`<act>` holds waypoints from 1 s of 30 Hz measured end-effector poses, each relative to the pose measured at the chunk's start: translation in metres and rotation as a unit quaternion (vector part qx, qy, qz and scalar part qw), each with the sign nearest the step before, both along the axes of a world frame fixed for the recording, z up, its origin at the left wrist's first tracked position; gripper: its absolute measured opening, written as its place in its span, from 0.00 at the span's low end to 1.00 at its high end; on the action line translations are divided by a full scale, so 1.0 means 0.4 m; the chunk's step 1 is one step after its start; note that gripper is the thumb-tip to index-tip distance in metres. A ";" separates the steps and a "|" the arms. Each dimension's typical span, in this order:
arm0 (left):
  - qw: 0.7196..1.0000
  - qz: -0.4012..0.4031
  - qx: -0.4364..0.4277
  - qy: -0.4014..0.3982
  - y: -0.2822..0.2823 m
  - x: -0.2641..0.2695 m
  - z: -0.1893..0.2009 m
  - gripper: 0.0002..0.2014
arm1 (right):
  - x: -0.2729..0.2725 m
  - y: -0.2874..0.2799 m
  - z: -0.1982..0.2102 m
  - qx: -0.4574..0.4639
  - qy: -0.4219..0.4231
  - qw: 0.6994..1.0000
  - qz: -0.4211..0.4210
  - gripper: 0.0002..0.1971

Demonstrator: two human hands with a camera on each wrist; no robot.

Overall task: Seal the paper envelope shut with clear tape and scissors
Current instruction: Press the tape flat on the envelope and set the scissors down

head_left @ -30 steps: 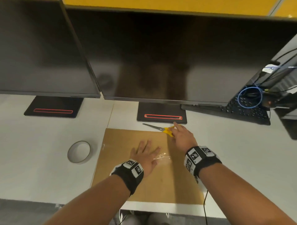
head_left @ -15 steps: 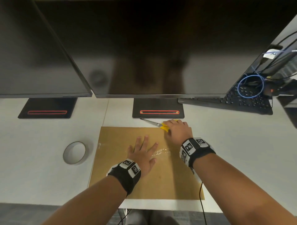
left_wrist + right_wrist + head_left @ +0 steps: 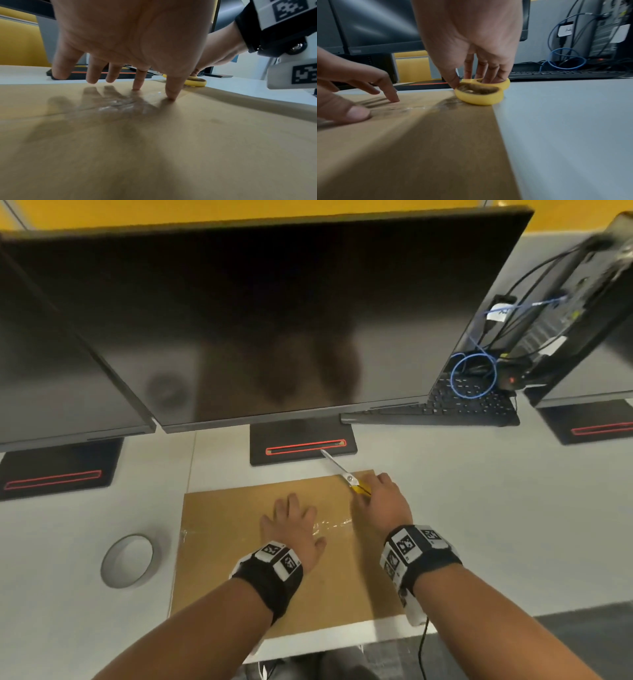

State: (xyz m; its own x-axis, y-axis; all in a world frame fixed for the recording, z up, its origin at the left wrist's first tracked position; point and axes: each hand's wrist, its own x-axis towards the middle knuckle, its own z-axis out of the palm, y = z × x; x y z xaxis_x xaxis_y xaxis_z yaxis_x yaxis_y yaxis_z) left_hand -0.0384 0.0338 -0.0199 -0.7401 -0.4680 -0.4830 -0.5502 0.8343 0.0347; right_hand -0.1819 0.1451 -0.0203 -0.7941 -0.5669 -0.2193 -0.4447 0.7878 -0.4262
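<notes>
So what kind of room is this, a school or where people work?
Probably an office or computer room: big dark monitors stand in a row on a white desk, with a black keyboard and a computer tower trailing cables.

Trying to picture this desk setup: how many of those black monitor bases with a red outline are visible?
3. One black base with red outline far left, one just beyond the brown paper envelope, one at the right edge, partly cut off; more may be hidden.

Scissors [image 3: 346,474] handles mostly covered by right hand [image 3: 385,501], clear tape strip [image 3: 329,525] partly under left hand [image 3: 291,525], left monitor [image 3: 51,378] cropped by frame edge.
</notes>
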 end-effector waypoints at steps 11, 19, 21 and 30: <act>0.990 -0.100 0.098 -0.005 0.043 -0.049 -0.024 0.38 | 0.002 0.178 0.012 0.039 -0.041 0.985 -0.166 0.14; 0.991 -0.095 0.090 0.008 0.038 -0.058 -0.023 0.32 | 0.013 0.221 -0.002 0.068 -0.067 0.978 -0.186 0.13; 0.992 -0.092 0.087 0.008 0.038 -0.060 -0.025 0.33 | 0.015 0.227 -0.006 0.074 -0.069 0.978 -0.184 0.13; 0.992 -0.083 0.096 0.004 0.038 -0.063 -0.020 0.33 | 0.018 0.238 -0.001 0.122 -0.042 0.979 -0.158 0.13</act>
State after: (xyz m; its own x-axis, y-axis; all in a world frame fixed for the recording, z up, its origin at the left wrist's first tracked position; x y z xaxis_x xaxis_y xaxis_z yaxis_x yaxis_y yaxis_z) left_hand -0.0634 0.0491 -0.0279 -0.8032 -0.2402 -0.5452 -0.4054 0.8909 0.2047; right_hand -0.1746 0.2402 -0.0208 -0.8951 -0.2184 -0.3888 -0.1341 0.9633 -0.2324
